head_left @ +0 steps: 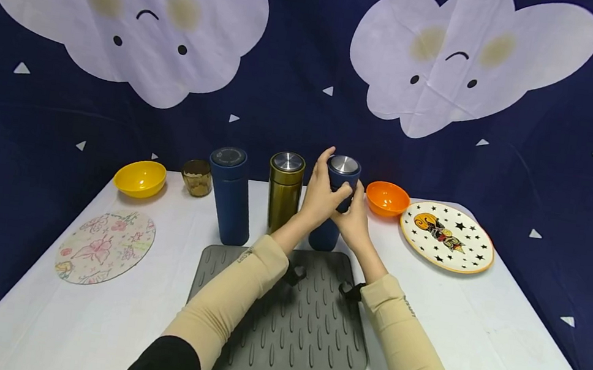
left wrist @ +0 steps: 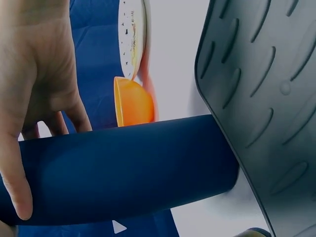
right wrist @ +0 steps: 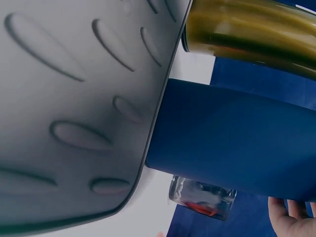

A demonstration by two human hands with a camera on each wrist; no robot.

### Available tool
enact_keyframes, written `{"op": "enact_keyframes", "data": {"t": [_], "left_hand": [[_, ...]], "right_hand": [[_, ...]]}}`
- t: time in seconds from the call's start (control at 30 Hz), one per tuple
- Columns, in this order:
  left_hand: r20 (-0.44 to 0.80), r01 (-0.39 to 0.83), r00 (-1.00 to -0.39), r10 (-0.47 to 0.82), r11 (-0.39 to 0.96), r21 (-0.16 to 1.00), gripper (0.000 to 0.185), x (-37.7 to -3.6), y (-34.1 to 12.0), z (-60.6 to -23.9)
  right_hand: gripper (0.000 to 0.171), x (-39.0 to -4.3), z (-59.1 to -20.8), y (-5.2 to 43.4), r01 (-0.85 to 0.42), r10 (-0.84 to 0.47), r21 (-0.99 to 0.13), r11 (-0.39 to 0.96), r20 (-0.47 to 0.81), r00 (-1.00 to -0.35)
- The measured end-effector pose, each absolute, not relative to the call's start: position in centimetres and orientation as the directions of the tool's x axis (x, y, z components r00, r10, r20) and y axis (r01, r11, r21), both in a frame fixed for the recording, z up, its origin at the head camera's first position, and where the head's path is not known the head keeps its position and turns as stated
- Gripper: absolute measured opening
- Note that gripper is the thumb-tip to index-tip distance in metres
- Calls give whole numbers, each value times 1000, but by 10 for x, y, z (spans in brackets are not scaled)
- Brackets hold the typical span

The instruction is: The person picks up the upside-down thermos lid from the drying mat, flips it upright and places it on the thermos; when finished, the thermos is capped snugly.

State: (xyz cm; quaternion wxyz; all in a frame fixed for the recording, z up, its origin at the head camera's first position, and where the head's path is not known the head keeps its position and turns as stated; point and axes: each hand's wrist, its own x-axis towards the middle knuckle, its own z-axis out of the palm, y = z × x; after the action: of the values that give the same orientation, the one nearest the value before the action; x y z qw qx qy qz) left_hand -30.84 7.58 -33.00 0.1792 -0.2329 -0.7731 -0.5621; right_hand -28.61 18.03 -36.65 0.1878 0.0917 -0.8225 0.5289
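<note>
A blue thermos point(head_left: 325, 235) with a silver lid point(head_left: 344, 164) stands upright behind the grey ribbed mat point(head_left: 306, 334). My left hand point(head_left: 319, 197) holds its upper body from the left, thumb across the front, one finger reaching up beside the lid. Lower on the right side, my right hand point(head_left: 353, 220) grips the same thermos. In the left wrist view its thumb lies over the blue body point(left wrist: 128, 170), fingers on the far side. A gold thermos point(head_left: 284, 193) stands just left of the held one, with another blue thermos point(head_left: 230, 201) farther left.
At the back left are a yellow bowl point(head_left: 140, 179) and a brown glass point(head_left: 197, 178); a flowered round mat point(head_left: 105, 248) lies nearer. An orange bowl point(head_left: 386, 199) and a star-patterned plate point(head_left: 448, 237) sit right. A clear glass point(right wrist: 202, 197) shows beside the held thermos.
</note>
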Motion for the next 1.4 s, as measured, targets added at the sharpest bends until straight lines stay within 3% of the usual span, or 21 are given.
{"op": "enact_keyframes", "data": {"t": [0.17, 0.37, 0.63, 0.87, 1.13, 1.4], "left_hand": [[568, 585, -809, 153, 308, 750, 81, -309, 76, -329], [532, 559, -829, 173, 260, 787, 79, -308, 75, -328], [560, 572, -815, 146, 348, 742, 84, -309, 78, -326], [552, 580, -815, 177, 262, 771, 82, -310, 74, -327], [567, 563, -817, 107, 362, 743, 85, -308, 79, -329], [563, 572, -818, 123, 287, 768, 80, -309, 75, -331]], "right_hand": [[87, -286, -366, 181, -354, 38, -843, 406, 402, -915], [86, -287, -368, 181, -353, 40, -837, 418, 406, -913], [84, -286, -367, 181, -369, 34, -851, 374, 410, -911], [86, -286, -367, 182, -345, 41, -854, 390, 390, -920], [84, -285, -368, 181, -370, 37, -860, 351, 407, -913], [86, -285, -367, 181, -330, 43, -849, 412, 379, -924]]}}
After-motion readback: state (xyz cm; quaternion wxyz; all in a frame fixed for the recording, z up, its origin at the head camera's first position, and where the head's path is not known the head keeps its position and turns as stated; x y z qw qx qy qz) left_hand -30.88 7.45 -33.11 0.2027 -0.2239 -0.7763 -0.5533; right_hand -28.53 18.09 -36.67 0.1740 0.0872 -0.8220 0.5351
